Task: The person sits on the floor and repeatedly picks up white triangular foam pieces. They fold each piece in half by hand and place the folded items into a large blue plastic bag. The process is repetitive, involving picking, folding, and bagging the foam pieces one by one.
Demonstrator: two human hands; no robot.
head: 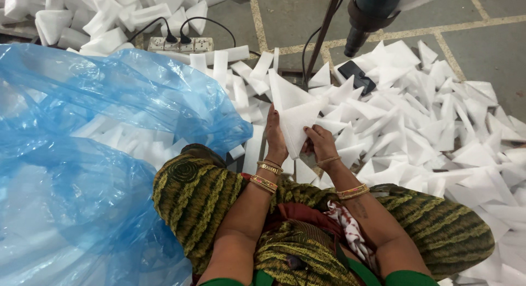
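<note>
Both hands hold a white triangular foam sheet (293,113) upright in front of me. My left hand (275,138) presses flat along its left side, fingers straight. My right hand (320,145) pinches its lower right edge. The sheet looks folded, with a pointed tip at the top. Bangles ring both wrists. My knees, under green and yellow striped cloth (197,193), sit just below the hands.
A big blue plastic bag (82,154) holding white foam pieces fills the left. A heap of white triangular foam pieces (427,132) covers the floor on the right. A power strip (181,43) with cables lies at the back. A dark tool (370,14) hangs above a black block (357,76).
</note>
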